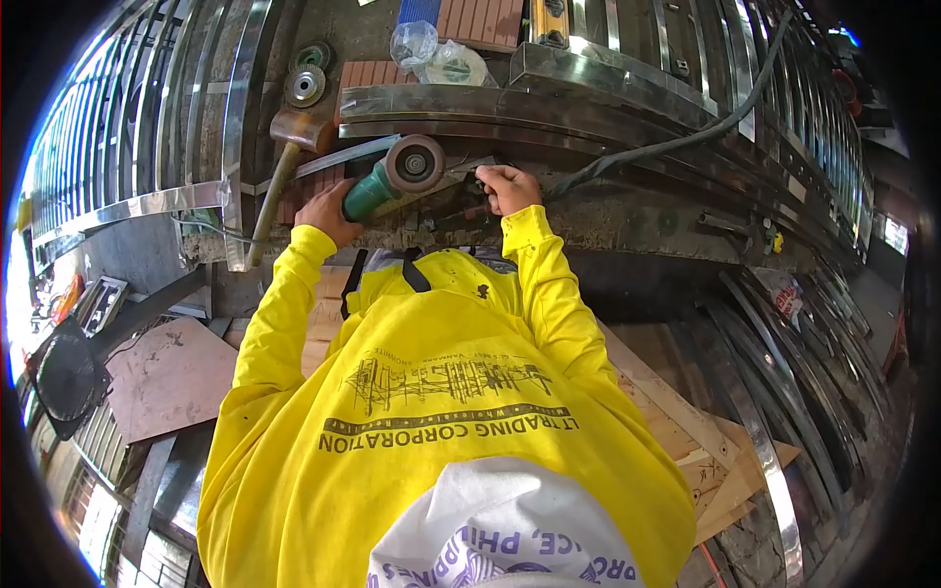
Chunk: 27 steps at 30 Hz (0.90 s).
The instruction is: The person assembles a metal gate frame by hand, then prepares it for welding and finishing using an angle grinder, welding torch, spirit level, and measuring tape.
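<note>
My left hand (pixel 330 213) is wrapped round the green body of an angle grinder (pixel 370 195). The grinder's round disc (pixel 415 163) faces up, its dark centre showing. To the right of the disc, my right hand (pixel 508 188) is closed in a pinch, fingertips pointing left. A thin, light-coloured piece shows at those fingertips, but I cannot tell what it is. Just left of the grinder lies a mallet (pixel 300 130) with a brown head and long wooden handle. Shiny metal tubes (pixel 421 100) lie just beyond both hands.
Upright metal bar panels stand left (pixel 147 108) and right (pixel 818 147). A thick dark cable (pixel 676 142) crosses at right. Beyond the tubes lie a yellow level (pixel 550 24), a tape roll (pixel 456 65) and a round metal wheel (pixel 305 85). Wooden boards (pixel 676 421) and long metal strips (pixel 760 392) lie behind me.
</note>
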Tool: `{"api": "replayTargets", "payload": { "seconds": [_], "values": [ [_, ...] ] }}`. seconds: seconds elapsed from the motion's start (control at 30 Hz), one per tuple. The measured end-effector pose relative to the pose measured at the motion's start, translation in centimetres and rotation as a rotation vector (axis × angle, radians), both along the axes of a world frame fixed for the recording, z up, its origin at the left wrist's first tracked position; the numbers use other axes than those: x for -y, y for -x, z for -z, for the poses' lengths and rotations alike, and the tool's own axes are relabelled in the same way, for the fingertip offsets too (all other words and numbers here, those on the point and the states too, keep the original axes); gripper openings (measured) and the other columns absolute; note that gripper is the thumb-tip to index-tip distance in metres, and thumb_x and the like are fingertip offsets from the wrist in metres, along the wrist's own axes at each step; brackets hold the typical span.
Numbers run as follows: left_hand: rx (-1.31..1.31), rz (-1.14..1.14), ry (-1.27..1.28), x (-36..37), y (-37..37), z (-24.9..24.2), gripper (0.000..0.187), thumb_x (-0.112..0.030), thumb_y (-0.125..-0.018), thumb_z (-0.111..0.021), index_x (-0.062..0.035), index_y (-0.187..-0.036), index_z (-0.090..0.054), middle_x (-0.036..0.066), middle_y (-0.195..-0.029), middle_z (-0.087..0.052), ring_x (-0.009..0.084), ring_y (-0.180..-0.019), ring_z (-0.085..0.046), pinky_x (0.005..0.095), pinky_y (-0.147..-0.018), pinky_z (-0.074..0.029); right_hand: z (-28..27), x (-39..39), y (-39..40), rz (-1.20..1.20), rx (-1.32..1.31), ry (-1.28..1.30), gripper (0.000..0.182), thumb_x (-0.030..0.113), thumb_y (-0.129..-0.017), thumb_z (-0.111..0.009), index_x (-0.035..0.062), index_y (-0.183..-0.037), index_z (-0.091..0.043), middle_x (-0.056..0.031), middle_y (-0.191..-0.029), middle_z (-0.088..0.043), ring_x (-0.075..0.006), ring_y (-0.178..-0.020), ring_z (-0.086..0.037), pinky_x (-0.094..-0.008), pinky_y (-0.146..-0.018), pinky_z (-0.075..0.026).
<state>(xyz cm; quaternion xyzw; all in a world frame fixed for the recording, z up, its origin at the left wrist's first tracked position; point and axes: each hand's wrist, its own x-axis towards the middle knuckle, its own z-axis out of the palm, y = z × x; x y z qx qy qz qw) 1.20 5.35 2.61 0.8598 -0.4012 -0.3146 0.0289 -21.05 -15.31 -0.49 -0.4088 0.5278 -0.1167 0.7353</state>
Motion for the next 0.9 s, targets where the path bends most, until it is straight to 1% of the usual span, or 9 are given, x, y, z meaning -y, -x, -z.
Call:
{"api": "replayTargets", "payload": {
  "seconds": [0.1, 0.2, 0.37, 0.4, 0.47, 0.57, 0.7, 0.87, 0.9],
  "values": [
    [0.008, 0.011, 0.026, -0.2, 0.0, 0.3, 0.078, -0.029, -0.06, -0.079, -0.0183, -0.132, -0.05, 0.01, -0.121, -0.064, 0.0328, -0.111, -0.06, 0.0425, -0.097, -0.048, -0.3, 0.0, -0.3, -0.004, -0.027, 0.001, 0.018, 0.02, -0.08, -0.076, 0.0031, -0.082, -0.068, 0.0022, -0.064, -0.055, -0.0047, -0.046, -0.044, -0.0212, -0.041, -0.033],
    [-0.004, 0.007, -0.034, 0.1, -0.1, 0.1, 0.079, -0.032, -0.062, -0.079, -0.0209, -0.134, -0.049, 0.008, -0.125, -0.062, 0.0311, -0.114, -0.059, 0.0439, -0.099, -0.047, -0.1, 0.0, -0.5, -0.026, -0.045, 0.015, 0.019, 0.021, -0.079, -0.076, 0.0032, -0.081, -0.069, 0.0019, -0.063, -0.055, -0.0058, -0.047, -0.046, -0.0221, -0.042, -0.035],
    [0.025, 0.014, 0.015, -0.2, 0.1, 0.4, 0.078, -0.03, -0.061, -0.078, -0.019, -0.133, -0.05, 0.01, -0.122, -0.063, 0.0325, -0.112, -0.06, 0.0432, -0.097, -0.048, 0.4, 0.0, -0.6, -0.045, -0.117, 0.093, 0.022, 0.025, -0.077, -0.075, 0.003, -0.077, -0.071, 0.0006, -0.063, -0.057, -0.0087, -0.05, -0.049, -0.0248, -0.044, -0.038],
    [0.031, 0.014, 0.032, -0.3, 0.1, 0.4, 0.078, -0.029, -0.06, -0.078, -0.018, -0.132, -0.051, 0.011, -0.12, -0.064, 0.0332, -0.111, -0.06, 0.043, -0.097, -0.048, 0.5, 0.0, -0.6, -0.046, -0.114, 0.091, 0.02, 0.023, -0.078, -0.074, 0.0035, -0.077, -0.07, 0.0014, -0.063, -0.055, -0.0075, -0.049, -0.047, -0.0237, -0.043, -0.036],
    [0.017, 0.013, 0.003, -0.2, 0.0, 0.5, 0.078, -0.031, -0.061, -0.079, -0.0197, -0.133, -0.05, 0.009, -0.123, -0.062, 0.0315, -0.113, -0.059, 0.0434, -0.098, -0.047, 0.5, 0.1, -0.7, -0.047, -0.107, 0.089, 0.017, 0.02, -0.081, -0.072, 0.0046, -0.078, -0.066, 0.0031, -0.062, -0.052, -0.0052, -0.046, -0.043, -0.0215, -0.042, -0.033],
    [0.006, 0.015, -0.012, -0.3, -0.1, 0.7, 0.079, -0.032, -0.062, -0.079, -0.0204, -0.134, -0.049, 0.008, -0.125, -0.062, 0.0308, -0.115, -0.059, 0.0438, -0.099, -0.047, 1.3, 0.4, -0.4, -0.057, -0.107, 0.076, 0.025, 0.027, -0.076, -0.075, 0.0025, -0.075, -0.072, -0.0002, -0.063, -0.058, -0.0095, -0.053, -0.051, -0.0258, -0.047, -0.04],
    [0.037, 0.015, 0.032, -0.4, 0.1, 0.7, 0.079, -0.03, -0.059, -0.078, -0.0174, -0.132, -0.05, 0.011, -0.121, -0.063, 0.0338, -0.111, -0.06, 0.0428, -0.096, -0.048, 1.6, 0.3, -0.5, -0.067, -0.133, 0.109, 0.026, 0.029, -0.076, -0.074, 0.0029, -0.074, -0.072, -0.0004, -0.062, -0.058, -0.0097, -0.054, -0.052, -0.0256, -0.047, -0.04],
    [0.025, 0.013, 0.026, -0.4, 0.0, 0.7, 0.08, -0.03, -0.059, -0.078, -0.0177, -0.133, -0.05, 0.011, -0.122, -0.063, 0.0338, -0.112, -0.059, 0.0428, -0.097, -0.048, 1.7, 0.3, -0.6, -0.077, -0.144, 0.111, 0.027, 0.03, -0.076, -0.074, 0.0033, -0.074, -0.072, -0.0003, -0.062, -0.058, -0.0101, -0.054, -0.052, -0.0261, -0.047, -0.041],
    [0.022, 0.01, 0.015, -0.3, 0.0, 0.5, 0.08, -0.029, -0.059, -0.078, -0.0178, -0.133, -0.05, 0.011, -0.123, -0.063, 0.0337, -0.113, -0.059, 0.0428, -0.097, -0.048, 1.6, 0.2, -0.7, -0.066, -0.139, 0.098, 0.024, 0.027, -0.077, -0.073, 0.0039, -0.074, -0.07, 0.0013, -0.062, -0.055, -0.0084, -0.052, -0.049, -0.0249, -0.045, -0.038]
  ]
}}
